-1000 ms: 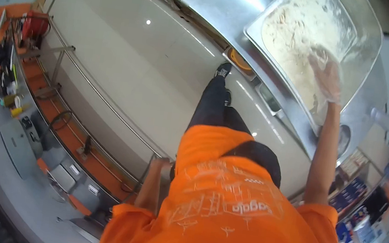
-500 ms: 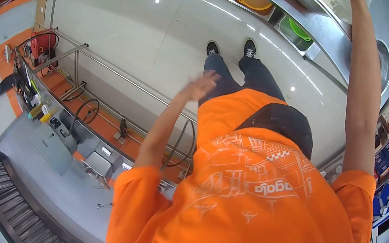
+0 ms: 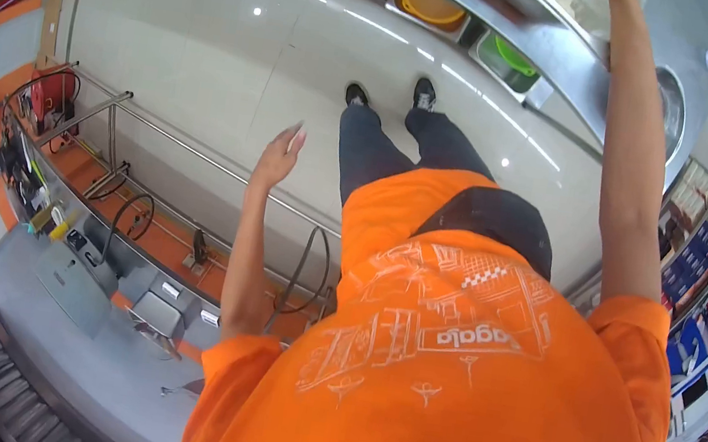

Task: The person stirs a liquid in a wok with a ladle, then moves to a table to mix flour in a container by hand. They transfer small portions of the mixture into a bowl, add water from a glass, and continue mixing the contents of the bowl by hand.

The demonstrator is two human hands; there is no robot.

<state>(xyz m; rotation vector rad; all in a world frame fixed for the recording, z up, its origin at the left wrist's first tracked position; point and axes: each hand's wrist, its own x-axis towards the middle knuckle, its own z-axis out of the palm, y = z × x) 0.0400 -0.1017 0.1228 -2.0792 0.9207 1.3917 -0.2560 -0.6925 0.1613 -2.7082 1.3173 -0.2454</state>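
Note:
Over the floor at centre left is my left hand (image 3: 280,155), fingers stretched out and nothing visible in it. It is near the steel rail (image 3: 201,152) and apart from it. My right arm reaches up over the steel counter (image 3: 567,56) at the upper right; the hand itself is beyond the top edge. Beside that forearm lie pale, translucent items (image 3: 593,15), too unclear to name. A round metal basin (image 3: 669,116) is just right of the forearm.
Below the counter edge are an orange container (image 3: 431,4) and a green one (image 3: 513,55). A shelf with blue boxes (image 3: 694,260) stands at right. On the left are hoses, a red reel (image 3: 54,98) and a grey worktop (image 3: 82,355).
My left hand has moved left, away from my thigh, and is less blurred. The view has shifted, so the counter and my right arm appear further left.

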